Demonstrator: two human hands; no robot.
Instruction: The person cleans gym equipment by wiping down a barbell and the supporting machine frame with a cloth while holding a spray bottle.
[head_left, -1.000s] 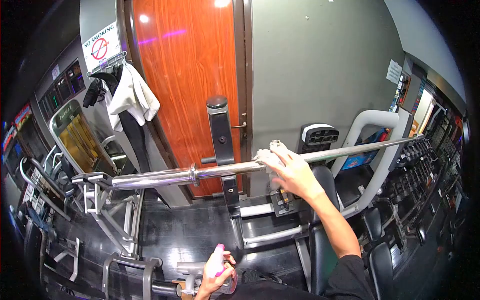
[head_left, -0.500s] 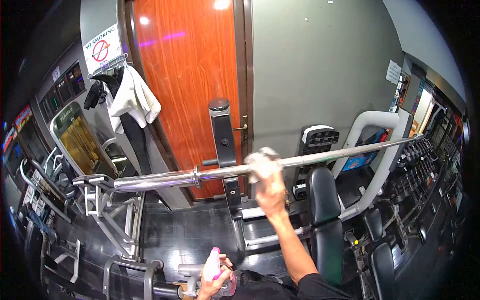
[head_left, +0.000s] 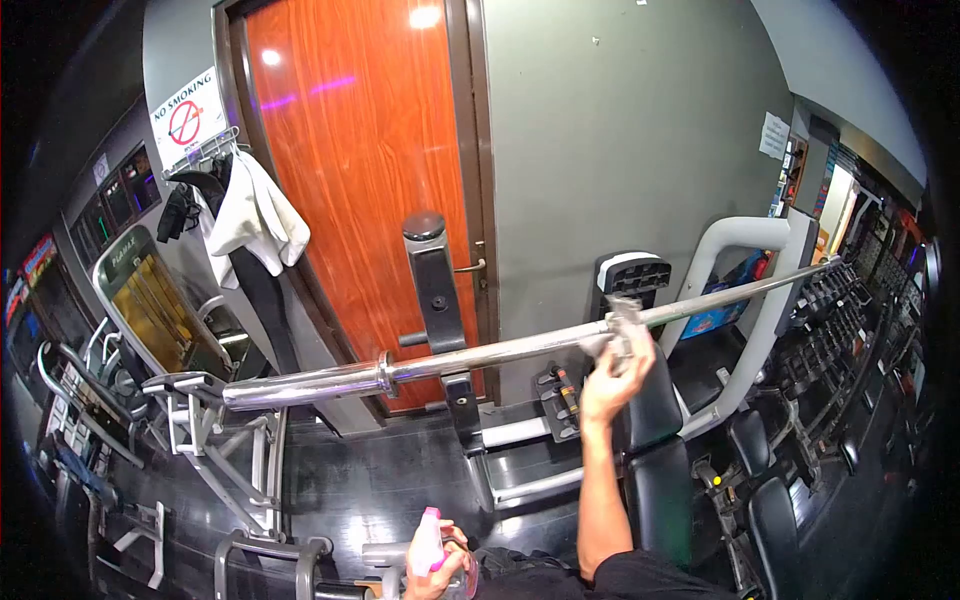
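Note:
A long metal barbell (head_left: 500, 355) crosses the view, its thick sleeve end at the left and a collar near the black upright (head_left: 436, 290). My right hand (head_left: 618, 375) is closed around a greyish cloth (head_left: 625, 325), which is wrapped over the bar right of the middle. Low in the view, my left hand (head_left: 435, 565) grips a spray bottle (head_left: 432, 535) with a pink and white trigger head. The bottle's lower part is partly hidden by my fingers.
Behind the bar stand a wooden door (head_left: 360, 180) and a grey wall (head_left: 620, 150). White and dark clothes (head_left: 255, 215) hang at the left. Black padded benches (head_left: 655, 490) and a dumbbell rack (head_left: 835, 320) are at the right, with a machine frame (head_left: 265, 545) at the lower left.
My right hand has moved right along the bar with the cloth. My left hand still holds the spray bottle, in nearly the same place. The view has shifted slightly.

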